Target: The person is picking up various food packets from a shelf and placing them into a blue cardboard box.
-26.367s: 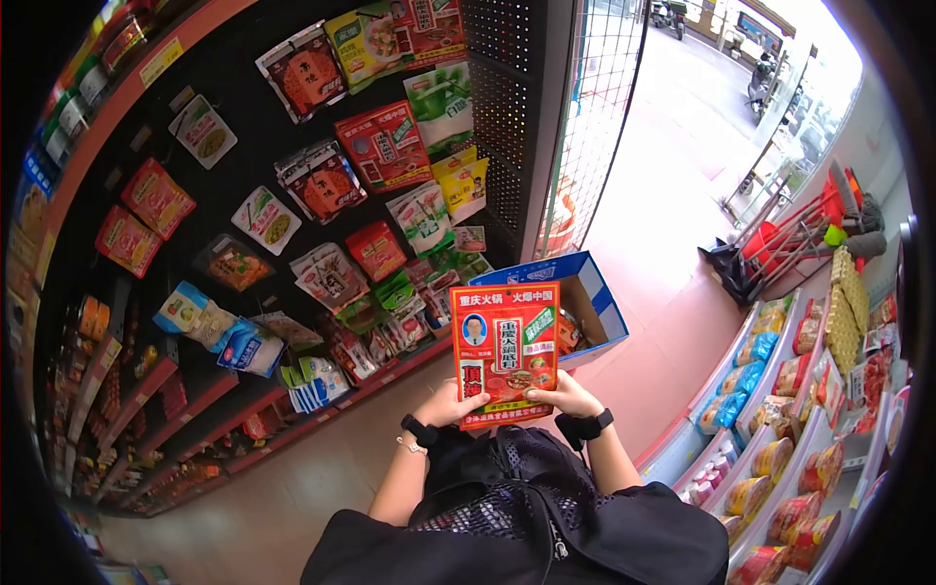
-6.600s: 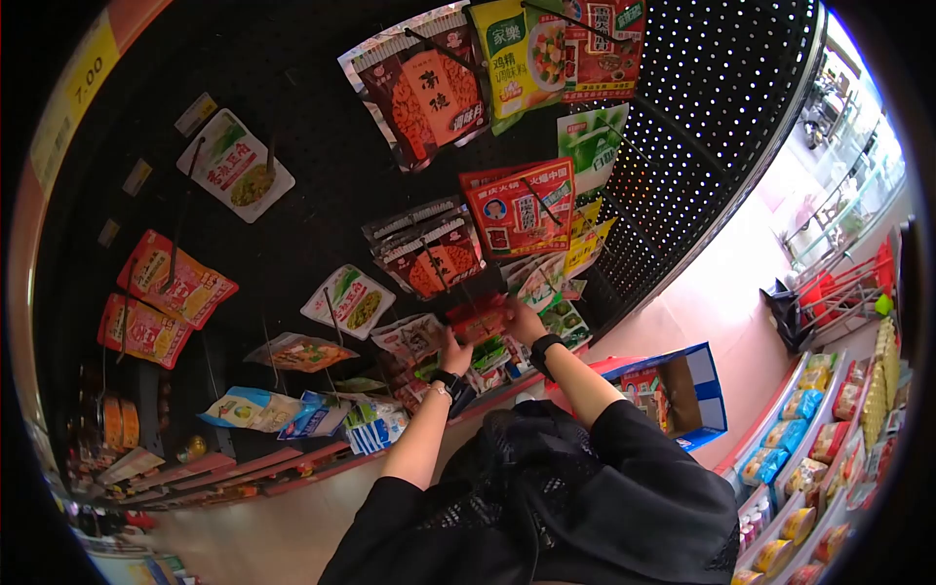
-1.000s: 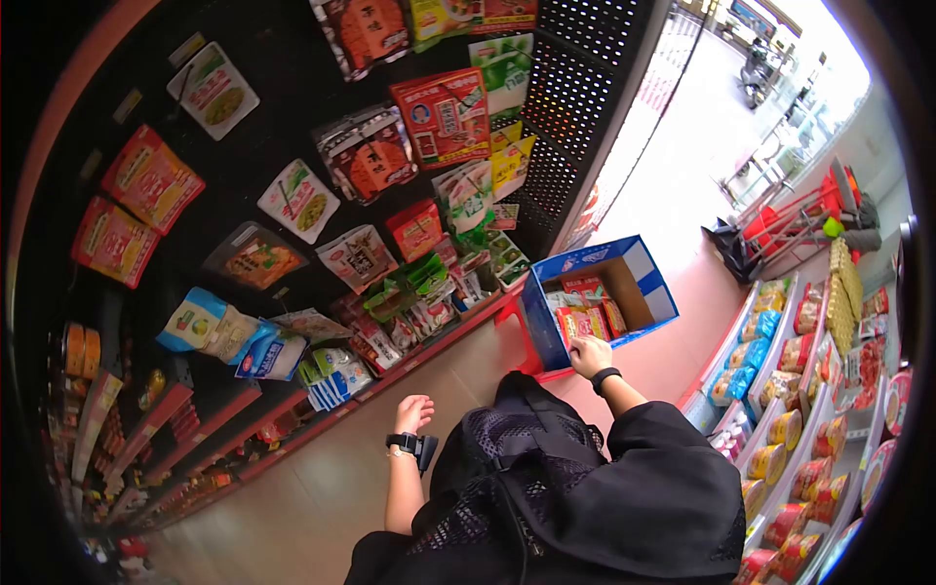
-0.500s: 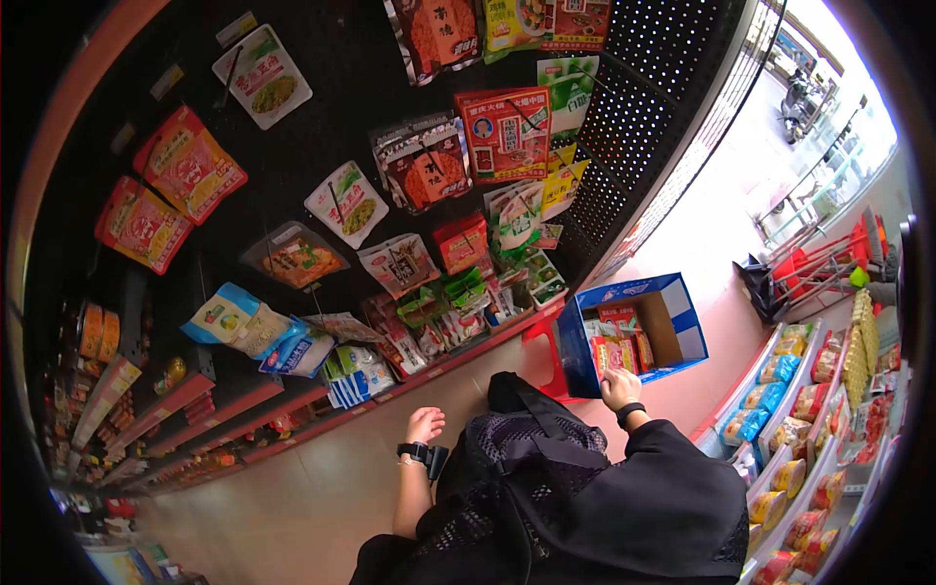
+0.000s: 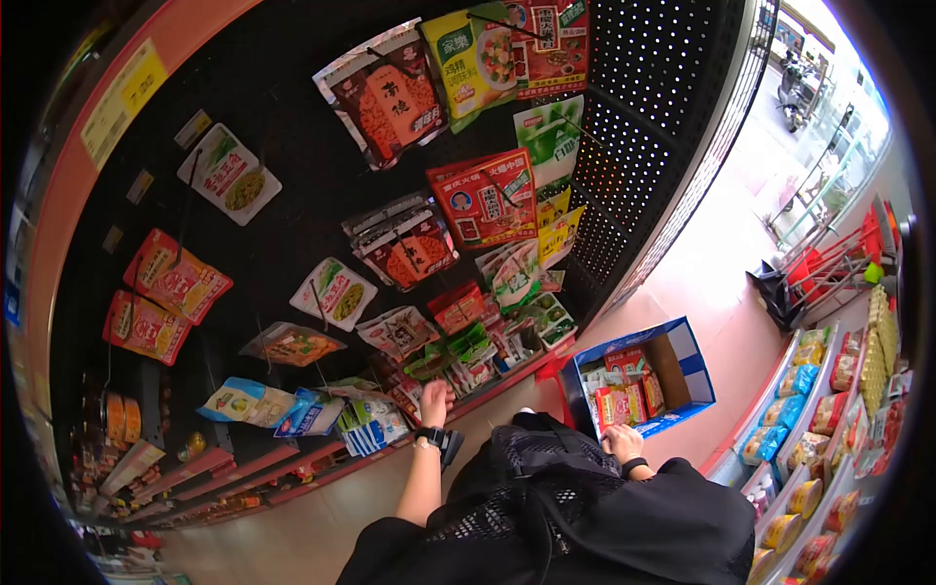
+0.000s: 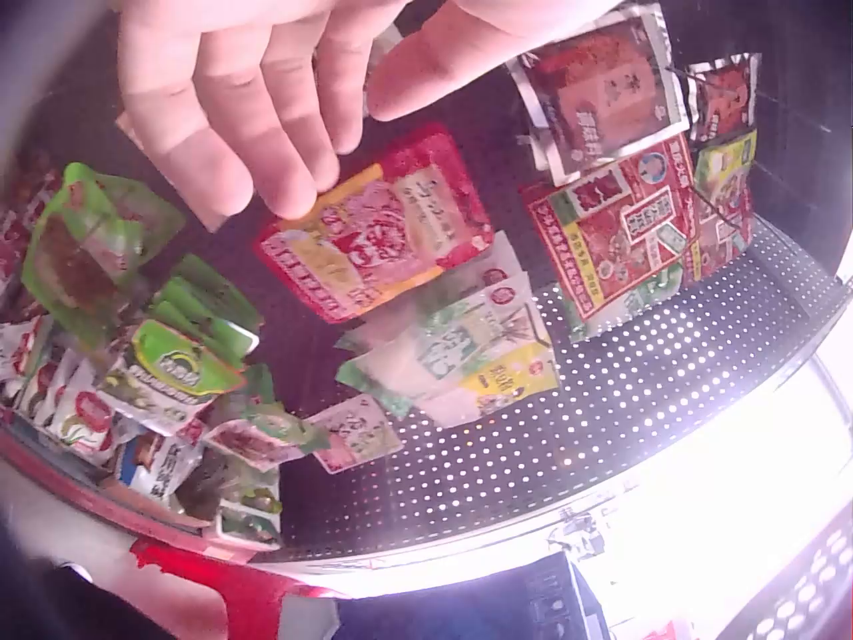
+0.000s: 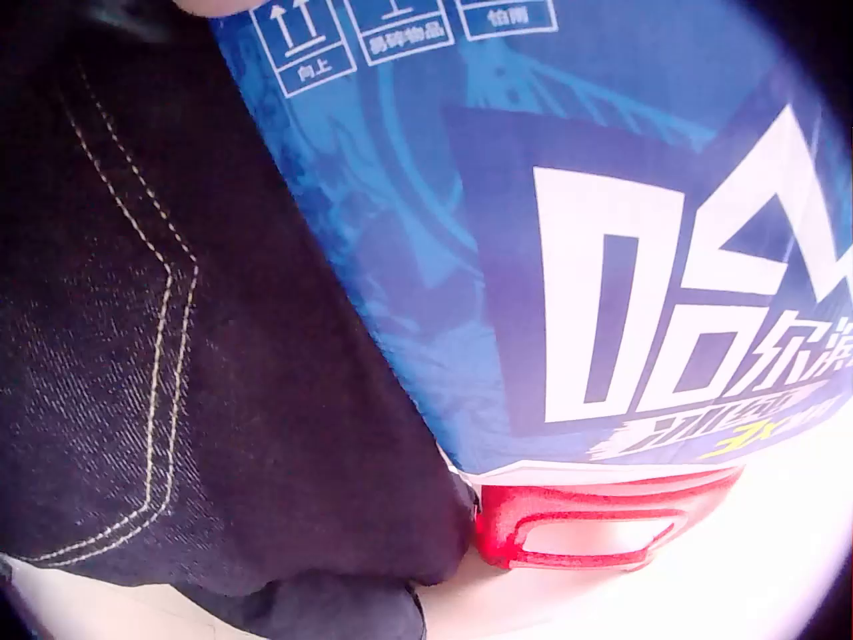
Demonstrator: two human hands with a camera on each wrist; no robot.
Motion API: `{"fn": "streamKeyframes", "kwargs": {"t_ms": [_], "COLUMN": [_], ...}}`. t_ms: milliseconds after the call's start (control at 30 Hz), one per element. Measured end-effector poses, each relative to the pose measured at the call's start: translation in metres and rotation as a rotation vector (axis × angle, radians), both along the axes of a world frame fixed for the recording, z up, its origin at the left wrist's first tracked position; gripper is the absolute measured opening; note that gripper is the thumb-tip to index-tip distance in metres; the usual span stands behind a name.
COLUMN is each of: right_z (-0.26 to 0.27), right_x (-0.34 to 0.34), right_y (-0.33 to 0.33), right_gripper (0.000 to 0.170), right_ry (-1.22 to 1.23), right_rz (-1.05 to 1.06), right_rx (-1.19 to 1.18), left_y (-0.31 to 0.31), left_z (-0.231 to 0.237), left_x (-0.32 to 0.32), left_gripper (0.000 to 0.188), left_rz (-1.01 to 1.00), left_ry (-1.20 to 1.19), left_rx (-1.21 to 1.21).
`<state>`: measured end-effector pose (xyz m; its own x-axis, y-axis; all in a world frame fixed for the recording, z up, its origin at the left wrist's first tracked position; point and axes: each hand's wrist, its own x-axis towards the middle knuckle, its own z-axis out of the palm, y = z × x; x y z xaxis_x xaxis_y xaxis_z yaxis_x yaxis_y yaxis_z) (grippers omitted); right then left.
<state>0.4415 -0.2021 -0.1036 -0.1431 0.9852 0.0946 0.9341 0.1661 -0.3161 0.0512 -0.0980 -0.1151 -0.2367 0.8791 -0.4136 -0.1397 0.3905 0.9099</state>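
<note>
My left hand point(image 5: 436, 403), its fingers loosely bent, is raised in front of the lower hanging packets with nothing in it. In the left wrist view its fingers point(image 6: 300, 120) overlap the top of a red seasoning packet point(image 6: 380, 227) on the pegboard. At the near rim of a blue cardboard box point(image 5: 582, 390), my right hand point(image 5: 622, 444) grips the edge with bent fingers. Several red and yellow packets point(image 5: 620, 402) lie inside that box. Its printed side point(image 7: 440, 240) fills much of the right wrist view, where the right hand is almost wholly out of sight.
A red plastic stool point(image 7: 600, 520) is under the box. The black pegboard point(image 5: 643, 127) carries hotpot seasoning packets point(image 5: 485, 200) and other pouches on hooks. Snack shelves point(image 5: 780, 429) line the right side; a red cart with cleaning tools point(image 5: 838, 258) stands near the doorway.
My left hand has risen from beside my body toward the hanging packets. The right hand stays at the box rim. Long before, both hands held a red hotpot seasoning packet; the box now contains more packets.
</note>
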Motion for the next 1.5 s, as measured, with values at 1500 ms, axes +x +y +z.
{"fn": "streamKeyframes", "kwargs": {"t_ms": [1500], "right_z": [0.061], "right_x": [-0.161], "right_y": [0.239], "right_gripper": [0.020], "right_ry": [0.768], "right_rz": [0.200], "right_rx": [-0.265], "left_y": [0.144], "left_z": [0.045], "left_x": [0.005], "left_gripper": [0.060], "left_rz": [-0.175], "left_ry": [0.382], "left_rx": [0.101]}}
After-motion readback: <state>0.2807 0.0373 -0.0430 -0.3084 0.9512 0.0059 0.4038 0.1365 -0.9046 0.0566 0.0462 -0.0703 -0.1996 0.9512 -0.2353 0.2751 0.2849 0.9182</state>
